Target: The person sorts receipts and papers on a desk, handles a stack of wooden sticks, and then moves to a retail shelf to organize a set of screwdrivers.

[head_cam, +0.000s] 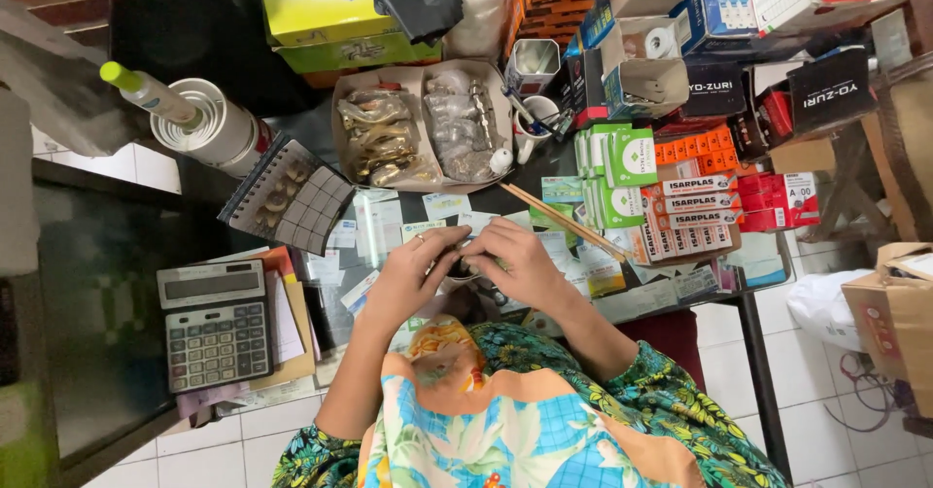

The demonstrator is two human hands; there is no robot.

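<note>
My left hand (413, 272) and my right hand (523, 262) meet over the glass-topped counter (107, 284), just in front of my patterned shirt. Between the fingers of both hands is a small dark object (461, 266), mostly hidden, so I cannot tell what it is. A ring shows on a finger of my left hand. Paper cards and slips (389, 224) lie on the counter just beyond my hands. Two thin wooden sticks (564, 221) lie diagonally beside my right hand.
A grey calculator (216, 325) sits at the left, a spiral notebook (288, 196) beyond it. A cardboard tray of bagged metal parts (420, 128) stands ahead, with a cup of pens (533, 117). Stacks of small green, orange and red boxes (680, 191) crowd the right. A tape roll (209, 123) stands far left.
</note>
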